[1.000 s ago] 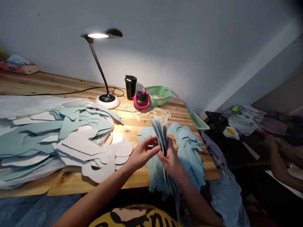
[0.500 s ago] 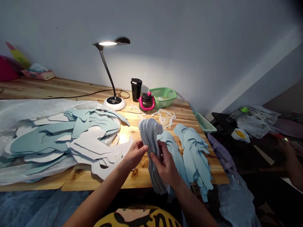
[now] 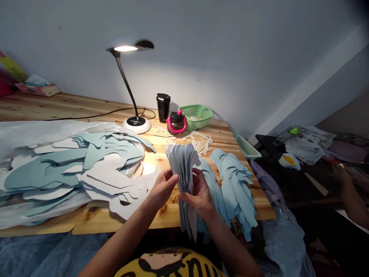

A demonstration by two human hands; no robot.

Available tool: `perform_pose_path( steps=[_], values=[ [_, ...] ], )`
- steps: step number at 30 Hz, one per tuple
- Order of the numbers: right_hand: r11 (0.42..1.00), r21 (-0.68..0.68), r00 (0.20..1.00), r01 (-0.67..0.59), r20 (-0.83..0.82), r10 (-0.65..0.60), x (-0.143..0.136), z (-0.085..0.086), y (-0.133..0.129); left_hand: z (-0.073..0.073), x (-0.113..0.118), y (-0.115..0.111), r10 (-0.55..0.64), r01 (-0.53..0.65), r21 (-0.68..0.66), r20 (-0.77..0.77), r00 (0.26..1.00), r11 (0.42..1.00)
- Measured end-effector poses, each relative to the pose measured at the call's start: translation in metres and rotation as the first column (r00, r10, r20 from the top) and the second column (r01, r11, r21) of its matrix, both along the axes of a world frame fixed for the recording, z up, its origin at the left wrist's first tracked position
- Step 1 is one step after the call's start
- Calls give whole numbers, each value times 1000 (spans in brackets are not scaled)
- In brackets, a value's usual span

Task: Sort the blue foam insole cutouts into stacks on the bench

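Dim room, desk lamp pooling glare on wooden table — corners dark, edges stretched, blurred.

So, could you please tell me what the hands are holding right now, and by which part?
Both hands grip one fanned stack of pale blue paper cutouts at its middle: left hand on the left edge, right hand on the right.

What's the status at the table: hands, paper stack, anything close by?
Left hand and right hand both grip the paper stack. Stack fanned, upright. Paper piles beside it.
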State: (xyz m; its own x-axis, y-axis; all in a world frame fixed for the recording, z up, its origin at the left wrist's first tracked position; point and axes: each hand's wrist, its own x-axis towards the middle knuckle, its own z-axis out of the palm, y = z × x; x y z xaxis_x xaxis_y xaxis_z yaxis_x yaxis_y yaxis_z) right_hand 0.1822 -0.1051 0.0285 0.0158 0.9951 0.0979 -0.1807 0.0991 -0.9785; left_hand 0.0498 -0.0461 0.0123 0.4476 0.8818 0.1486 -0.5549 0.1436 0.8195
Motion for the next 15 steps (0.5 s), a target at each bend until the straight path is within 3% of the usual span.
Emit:
perform_pose_path(
  steps=[4,7,9,11,13,15],
  values=[
    [1000,19,983,-1,185,-2,10,6,-2,7,4,-4,72,-48,152,-156,985,987],
    [992,-104,997,77,7,-76,33,19,-2,10,6,-13,52,-22,185,-158,986,982],
    [976,-197,981,94,-150,-125,53,30,-2,8,12,-25,-50,81,162,-188,981,984],
    [967,-244,975,74,-185,-121,72,35,-1,3,22,-40,-218,253,131,-235,947,959],
    [958,-279,992,62,-91,-91,89,29,2,-8,34,-51,-308,348,107,-280,909,931],
    [946,-281,982,162,144,-125,104,10,6,-24,46,-54,-260,317,96,-375,890,944]
  ],
)
